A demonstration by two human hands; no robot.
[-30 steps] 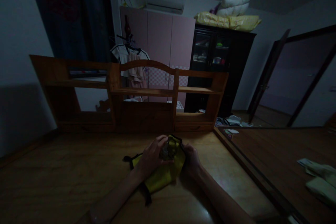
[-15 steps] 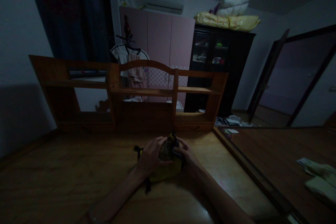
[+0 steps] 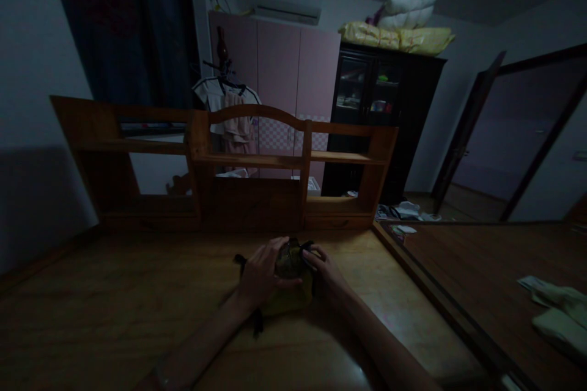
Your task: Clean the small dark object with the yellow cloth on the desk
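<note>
The room is dim. On the wooden desk [image 3: 137, 311] lies a yellow cloth bag with black straps [image 3: 288, 300], bunched up between my hands. My left hand [image 3: 259, 272] curls round its left side and grips a small roundish dark thing [image 3: 288, 259] at the top of the bag; what it is I cannot make out. My right hand [image 3: 323, 272] is closed on the bag's right side, fingers pinching the top edge next to that thing. A black strap [image 3: 257, 324] trails toward me beneath my left wrist.
A wooden shelf unit [image 3: 220, 165] stands along the desk's back edge. Behind it are hanging clothes [image 3: 232, 110], pink wardrobes [image 3: 284, 73] and a dark glass-door cabinet [image 3: 380, 110] with bedding on top. At right lies a second wooden surface [image 3: 495, 269] with pale folded cloth [image 3: 557, 314].
The bag has been gathered into a tighter bundle and less yellow shows. Both hands have drawn closer together round the dark thing at its top.
</note>
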